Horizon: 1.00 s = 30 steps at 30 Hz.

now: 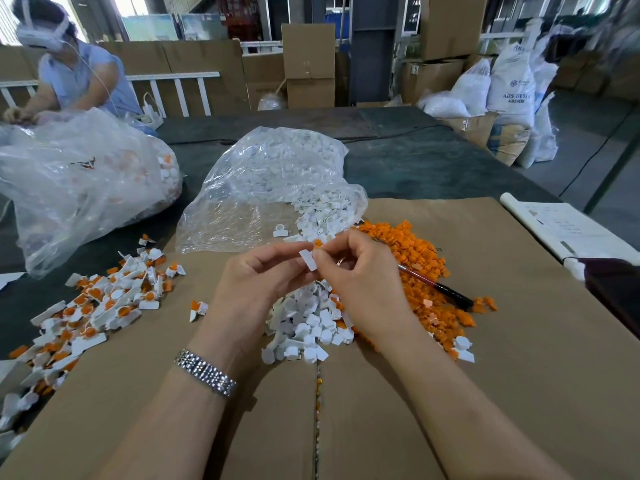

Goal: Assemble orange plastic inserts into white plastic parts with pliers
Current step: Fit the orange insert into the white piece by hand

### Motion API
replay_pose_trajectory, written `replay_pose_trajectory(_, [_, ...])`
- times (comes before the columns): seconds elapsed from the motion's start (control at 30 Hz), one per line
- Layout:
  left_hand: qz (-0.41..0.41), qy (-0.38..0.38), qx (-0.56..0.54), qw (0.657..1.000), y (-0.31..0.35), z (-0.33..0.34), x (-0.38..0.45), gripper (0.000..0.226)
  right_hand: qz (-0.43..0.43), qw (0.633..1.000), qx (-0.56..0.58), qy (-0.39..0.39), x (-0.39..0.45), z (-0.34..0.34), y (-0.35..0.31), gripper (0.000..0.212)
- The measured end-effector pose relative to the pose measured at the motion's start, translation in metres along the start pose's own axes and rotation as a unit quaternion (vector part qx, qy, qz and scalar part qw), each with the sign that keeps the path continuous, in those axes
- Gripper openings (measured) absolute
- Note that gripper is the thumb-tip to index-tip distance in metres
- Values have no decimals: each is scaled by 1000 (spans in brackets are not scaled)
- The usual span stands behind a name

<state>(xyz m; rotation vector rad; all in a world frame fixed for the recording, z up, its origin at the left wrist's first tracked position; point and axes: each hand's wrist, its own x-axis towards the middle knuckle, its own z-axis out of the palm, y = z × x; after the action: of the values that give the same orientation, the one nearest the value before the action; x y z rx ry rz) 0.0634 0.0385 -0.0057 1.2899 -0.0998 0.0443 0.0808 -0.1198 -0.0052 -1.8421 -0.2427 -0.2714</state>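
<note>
Both hands meet above the white pile (pixel 304 327): left hand (pixel 258 284) and right hand (pixel 360 282) pinch one white part (pixel 308 259); pliers (pixel 436 287) lie right, on the orange pile (pixel 426 271).

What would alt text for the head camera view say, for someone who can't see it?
Left hand and right hand pinch a white part over cardboard, between a pile of white parts and orange inserts. Pliers lie on the inserts; assembled pieces are heaped left.

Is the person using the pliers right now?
No: the pliers lie on the orange inserts, while the left hand and right hand pinch a white part between them.
</note>
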Motion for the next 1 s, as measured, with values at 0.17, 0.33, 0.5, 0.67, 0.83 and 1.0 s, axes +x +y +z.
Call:
replay_pose_trajectory(0.17, [-38, 3, -36, 999, 1, -3, 4, 28, 34, 998, 41, -46, 2, -10, -2, 4])
replay_pose_trajectory(0.33, [-80, -19, -89, 993, 4, -11, 6, 26, 39, 988, 74, -131, 6, -25, -6, 22])
replay_pose_trajectory(0.5, [-90, -21, -83, 992, 5, -11, 5, 27, -20, 985, 48, -165, 6, -30, -7, 28])
replay_pose_trajectory(0.67, [-86, -27, -55, 994, 6, -9, 4, 24, -42, 989, 32, -136, 7, -25, -2, 21])
replay_pose_trajectory(0.83, [-82, -23, -49, 995, 8, -7, 2, 22, -66, 991, -18, -118, 7, -23, 2, 21])
replay_pose_trajectory(1.0, [-85, 1, -43, 995, 5, -6, 4, 28, -98, 987, -67, -107, 6, -21, 2, 22])
